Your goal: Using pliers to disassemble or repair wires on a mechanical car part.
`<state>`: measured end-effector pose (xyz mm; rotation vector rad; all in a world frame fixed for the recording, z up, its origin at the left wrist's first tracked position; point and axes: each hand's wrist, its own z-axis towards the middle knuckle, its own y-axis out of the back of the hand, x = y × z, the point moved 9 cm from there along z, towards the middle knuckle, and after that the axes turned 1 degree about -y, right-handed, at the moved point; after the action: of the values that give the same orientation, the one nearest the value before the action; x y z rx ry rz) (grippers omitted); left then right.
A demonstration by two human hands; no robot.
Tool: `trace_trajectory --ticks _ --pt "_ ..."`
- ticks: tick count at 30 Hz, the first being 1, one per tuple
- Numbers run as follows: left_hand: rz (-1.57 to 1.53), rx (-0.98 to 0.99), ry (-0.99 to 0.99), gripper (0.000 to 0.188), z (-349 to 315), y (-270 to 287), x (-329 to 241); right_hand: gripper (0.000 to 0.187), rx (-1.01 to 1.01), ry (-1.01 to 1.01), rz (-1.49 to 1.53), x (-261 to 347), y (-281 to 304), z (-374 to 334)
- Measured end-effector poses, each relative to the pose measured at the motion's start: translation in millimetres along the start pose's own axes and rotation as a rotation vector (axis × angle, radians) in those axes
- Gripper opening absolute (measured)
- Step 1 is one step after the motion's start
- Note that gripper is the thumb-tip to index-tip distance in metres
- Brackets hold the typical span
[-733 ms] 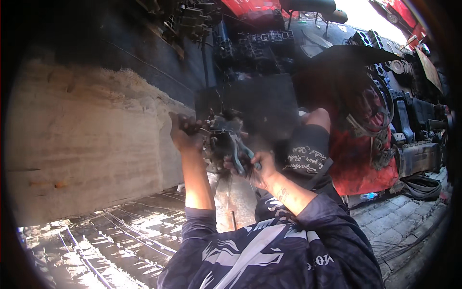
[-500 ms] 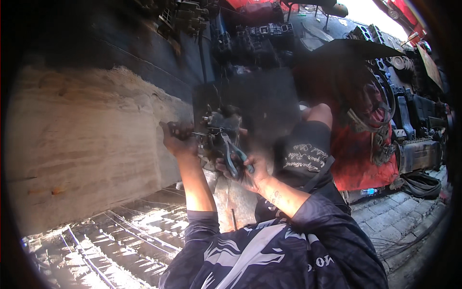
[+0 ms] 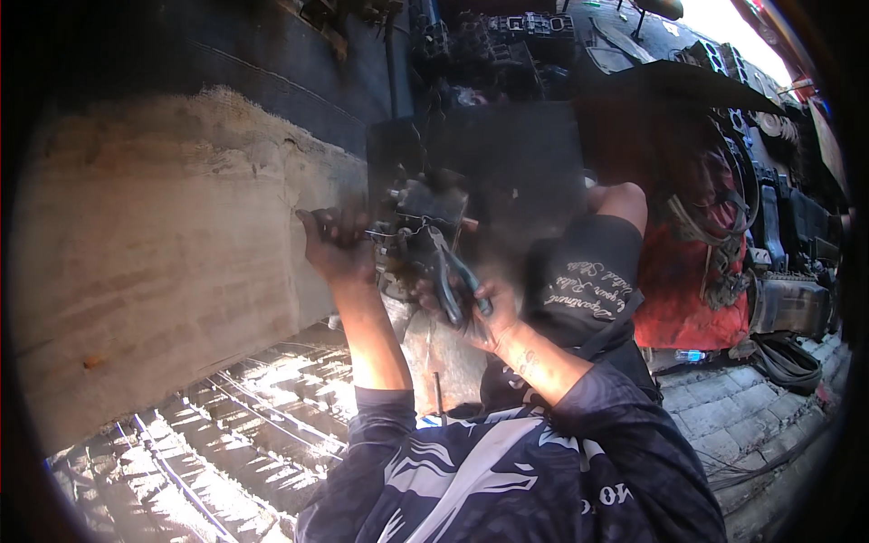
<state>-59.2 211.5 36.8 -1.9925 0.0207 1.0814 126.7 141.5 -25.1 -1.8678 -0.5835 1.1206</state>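
Note:
My right hand is closed round the blue-grey handles of a pair of pliers. Their jaws point up and left, at a thin metal wire in front of a dark, greasy mechanical part. I cannot tell whether the jaws grip the wire. To the left of that part is my left hand, its blackened fingers curled at the wire's left end. Those fingertips are dark and partly blurred. The mechanical part stands against a dark flat panel.
A wide wooden board lies at left. A bent knee in dark shorts is right of the pliers. Farther right are a red cloth, a plastic bottle and dark engine parts. More engine parts stand at the back.
The view has shifted slightly. The pliers have turned a little more upright, their jaws still near the wire. My left hand stays curled beside the mechanical part.

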Motion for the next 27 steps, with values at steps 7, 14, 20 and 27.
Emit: trace_trajectory --ticks 7,14,20,27 --pt "-0.049 -0.098 -0.004 0.042 -6.0 -2.0 1.6 0.041 0.01 -0.03 0.053 4.1 -0.7 2.1" --pt "-0.028 -0.037 -0.017 0.041 -6.6 -0.5 -0.7 0.042 0.034 -0.076 0.09 -1.4 -2.4 3.8" --pt "-0.018 -0.142 -0.018 0.041 -11.3 -1.2 2.7 0.032 -0.015 -0.079 -0.017 4.4 1.4 2.0" --pt "-0.01 -0.092 0.018 0.04 -15.9 3.4 5.6 0.029 -0.252 -0.071 -0.386 13.7 -4.5 -2.7"
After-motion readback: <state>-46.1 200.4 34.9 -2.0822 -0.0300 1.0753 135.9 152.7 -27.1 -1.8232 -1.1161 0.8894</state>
